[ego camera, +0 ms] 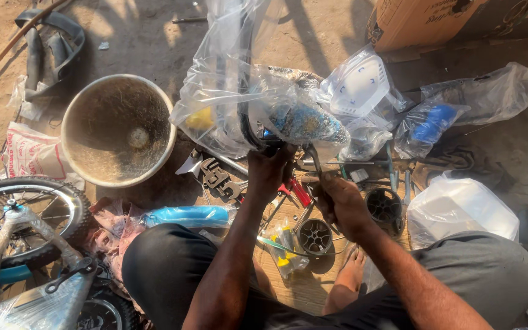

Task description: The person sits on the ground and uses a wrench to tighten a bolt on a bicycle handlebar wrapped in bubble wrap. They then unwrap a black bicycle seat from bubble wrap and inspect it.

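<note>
Down at the middle of my view, my left hand [269,170] is curled shut around the dark lower end of a bicycle part wrapped in clear plastic [258,91], which rises toward twelve o'clock from my grip. My right hand [342,205], at about four o'clock from the left, has its fingers closed on a slim metal tool [314,160] whose tip points up to the same dark end; whether the tip touches it I cannot tell. Just below my hands, at six o'clock, a small black wheel hub [315,236] lies on the wooden board [300,290], and a grey adjustable wrench [220,181] lies at nine o'clock from my left hand. A large, dusty round basin [117,129] sits farther out at nine o'clock on the dirt ground [142,36]. A small bicycle wheel [25,220] shows at the eight o'clock edge, and a cardboard box [423,21] stands at one o'clock.
</note>
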